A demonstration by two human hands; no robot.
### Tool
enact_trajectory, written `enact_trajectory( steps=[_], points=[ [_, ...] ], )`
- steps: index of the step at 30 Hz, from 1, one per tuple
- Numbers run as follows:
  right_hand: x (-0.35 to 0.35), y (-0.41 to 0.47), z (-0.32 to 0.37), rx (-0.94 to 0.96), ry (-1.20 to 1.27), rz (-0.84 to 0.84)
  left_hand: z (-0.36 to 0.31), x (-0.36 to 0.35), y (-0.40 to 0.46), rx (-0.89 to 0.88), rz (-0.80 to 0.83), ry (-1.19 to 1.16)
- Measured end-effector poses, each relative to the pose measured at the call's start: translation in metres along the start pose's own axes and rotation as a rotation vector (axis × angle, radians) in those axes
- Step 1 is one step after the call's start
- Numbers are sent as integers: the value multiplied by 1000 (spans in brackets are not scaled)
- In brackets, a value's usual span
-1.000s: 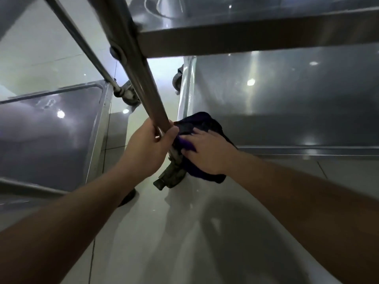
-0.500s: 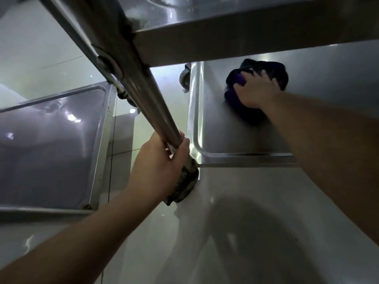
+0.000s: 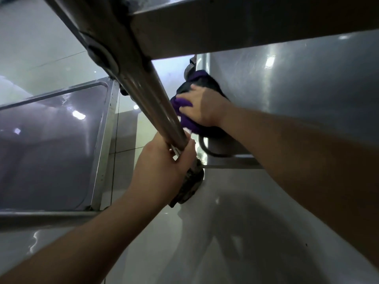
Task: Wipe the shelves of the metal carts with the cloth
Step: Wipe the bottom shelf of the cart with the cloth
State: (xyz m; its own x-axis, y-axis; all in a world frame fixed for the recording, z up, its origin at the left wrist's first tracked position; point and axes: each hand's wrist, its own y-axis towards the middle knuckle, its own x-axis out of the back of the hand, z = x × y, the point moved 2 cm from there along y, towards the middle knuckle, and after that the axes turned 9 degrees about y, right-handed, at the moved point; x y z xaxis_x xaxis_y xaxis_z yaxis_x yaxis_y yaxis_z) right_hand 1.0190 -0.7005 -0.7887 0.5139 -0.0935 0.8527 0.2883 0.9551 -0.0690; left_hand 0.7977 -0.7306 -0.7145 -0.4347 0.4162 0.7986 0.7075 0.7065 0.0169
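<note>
Wiping the lower steel cart shelf (image 3: 297, 95)

Right hand (image 3: 203, 107) presses the purple cloth (image 3: 185, 119) flat-fingered at 12 o'clock; left hand (image 3: 162, 171) fingers clench the round metal cart post (image 3: 155, 99).

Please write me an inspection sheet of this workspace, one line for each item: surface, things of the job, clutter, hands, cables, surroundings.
Surface: bottom shelf of the metal cart, grey and shiny, with a raised rim; light reflections on it.
Job's things: purple cloth bunched at the shelf's left edge.
Clutter: nothing seen.
Hands: right hand presses on the cloth with fingers spread; left hand grips the cart's upright post just above the caster wheel.
Cables: nothing seen.
Surroundings: second cart's shelf at left, glossy tiled floor, upper shelf edge overhead.
</note>
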Motion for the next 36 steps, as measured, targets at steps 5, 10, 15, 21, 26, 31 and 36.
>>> enact_trajectory(
  steps=[5,10,15,21,26,31,36],
  points=[
    [-12,-64,11,365,159,146,2,0,0,-20,-7,13],
    [12,9,-21,-64,-45,-25,0,0,1,-5,-12,16],
    [37,45,-48,-391,81,-93,0,-1,1,-7,3,6],
    [8,-30,-11,-157,56,-69,2,-3,1,8,5,20],
    [-25,-110,23,76,148,111,-1,-1,-1,-1,0,21],
    [-23,-119,14,-54,74,4,-2,-2,-2,3,-18,29],
    [12,-168,-64,-329,8,-179,1,-2,-1,-29,-42,54]
  ],
)
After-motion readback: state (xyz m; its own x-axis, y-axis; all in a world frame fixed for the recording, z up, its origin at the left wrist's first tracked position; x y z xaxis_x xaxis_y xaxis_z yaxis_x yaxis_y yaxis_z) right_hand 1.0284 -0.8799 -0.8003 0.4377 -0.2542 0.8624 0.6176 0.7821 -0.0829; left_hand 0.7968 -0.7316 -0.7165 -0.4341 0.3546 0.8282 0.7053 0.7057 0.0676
